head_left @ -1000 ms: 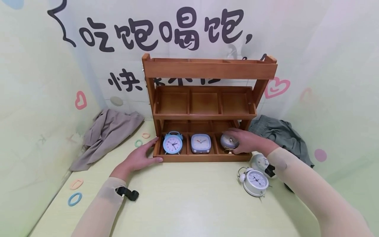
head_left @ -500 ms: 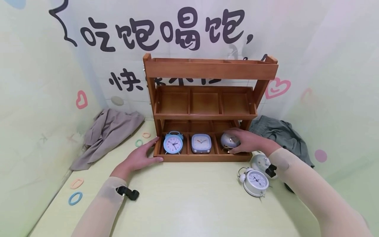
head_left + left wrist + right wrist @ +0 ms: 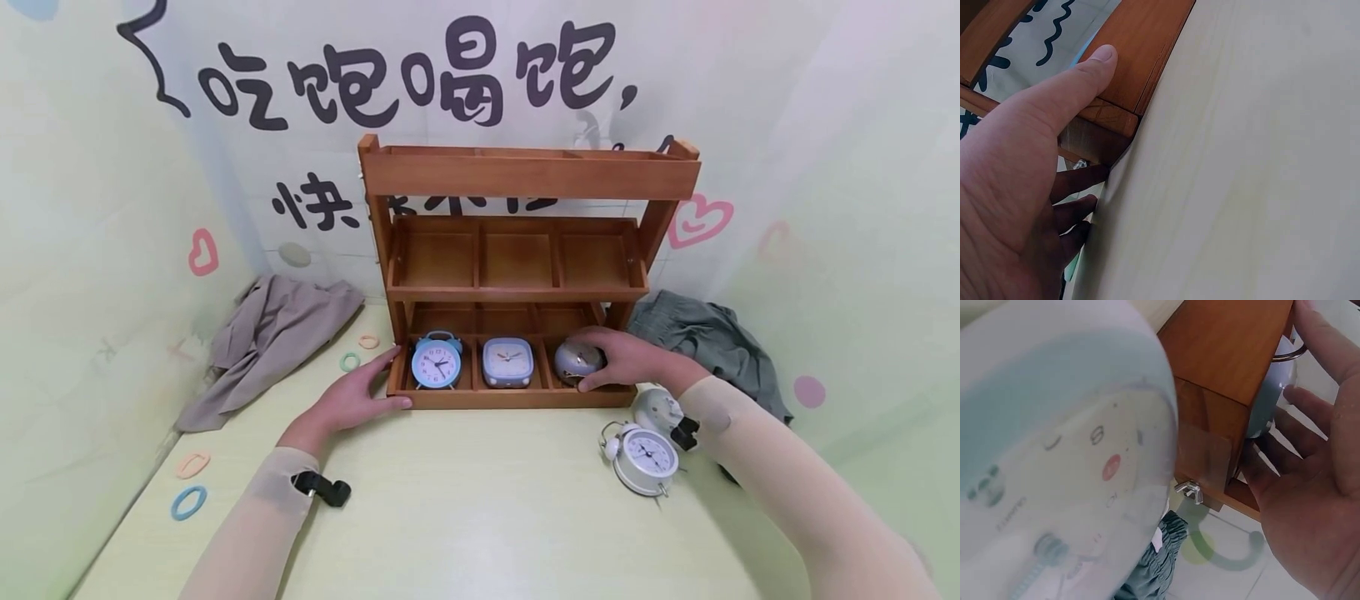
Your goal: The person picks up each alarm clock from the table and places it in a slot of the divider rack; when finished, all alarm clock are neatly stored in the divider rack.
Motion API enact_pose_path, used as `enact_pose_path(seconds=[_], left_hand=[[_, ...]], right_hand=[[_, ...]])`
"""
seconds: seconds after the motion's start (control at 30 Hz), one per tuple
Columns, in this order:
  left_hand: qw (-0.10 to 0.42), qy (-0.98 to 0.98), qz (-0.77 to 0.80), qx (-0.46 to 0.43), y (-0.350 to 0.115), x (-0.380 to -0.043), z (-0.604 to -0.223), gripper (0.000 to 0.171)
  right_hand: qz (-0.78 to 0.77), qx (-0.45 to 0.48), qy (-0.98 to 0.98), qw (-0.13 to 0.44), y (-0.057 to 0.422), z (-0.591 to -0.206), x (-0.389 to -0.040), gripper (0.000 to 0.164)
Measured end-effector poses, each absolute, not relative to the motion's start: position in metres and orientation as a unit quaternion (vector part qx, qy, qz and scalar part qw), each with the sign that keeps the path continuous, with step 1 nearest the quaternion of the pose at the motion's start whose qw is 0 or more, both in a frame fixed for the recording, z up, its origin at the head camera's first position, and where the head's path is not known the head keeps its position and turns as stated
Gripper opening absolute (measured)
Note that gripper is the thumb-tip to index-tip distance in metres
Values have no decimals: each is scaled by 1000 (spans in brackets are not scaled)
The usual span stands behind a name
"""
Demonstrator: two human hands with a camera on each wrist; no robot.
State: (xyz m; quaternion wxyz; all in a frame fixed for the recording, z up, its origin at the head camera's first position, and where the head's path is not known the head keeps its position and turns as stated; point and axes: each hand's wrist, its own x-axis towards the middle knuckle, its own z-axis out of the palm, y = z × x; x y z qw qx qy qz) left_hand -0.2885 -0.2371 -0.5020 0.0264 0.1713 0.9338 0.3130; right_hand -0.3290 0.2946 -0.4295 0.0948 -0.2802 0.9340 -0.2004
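Observation:
My right hand (image 3: 622,358) grips a round bluish-purple alarm clock (image 3: 576,363) in the right front compartment of a brown wooden rack (image 3: 517,401). Thumb and fingers reach round this clock, and a thin metal loop shows beside the thumb in the right wrist view. At the rack's left front corner rests my left hand (image 3: 358,400), its thumb (image 3: 1094,69) along the front board and its other fingers beside the end. A blue twin-bell alarm clock (image 3: 437,363) stands in the left compartment, and a squarish lilac clock (image 3: 508,363) in the middle one.
A white twin-bell alarm clock (image 3: 647,458) lies face up on the table right of the rack. Behind it sits a pale rounded clock (image 3: 1066,462). Grey-brown cloth (image 3: 281,342) and dark green cloth (image 3: 712,350) flank the rack. Several coloured rings (image 3: 188,502) lie at left.
The round clock turns in my right hand: the metal part that showed below it is now mostly hidden, and the thumb has moved slightly left. My left hand stays at the corner.

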Motion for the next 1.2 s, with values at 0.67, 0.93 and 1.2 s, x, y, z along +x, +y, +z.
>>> enact_pose_path(seconds=[0.67,0.93,1.2], left_hand=[[23,934,313,172,-238,-288,-501,115],[25,934,315,169,-238,-287,-500,116],[24,934,314,169,-238,-287,-501,116]], right_hand=[[-274,-294,914,50,328,-410,-267,94],[-272,-319,907,40,343,-423,-225,94],[-275,-338,899,41,350,-440,-199,105]])
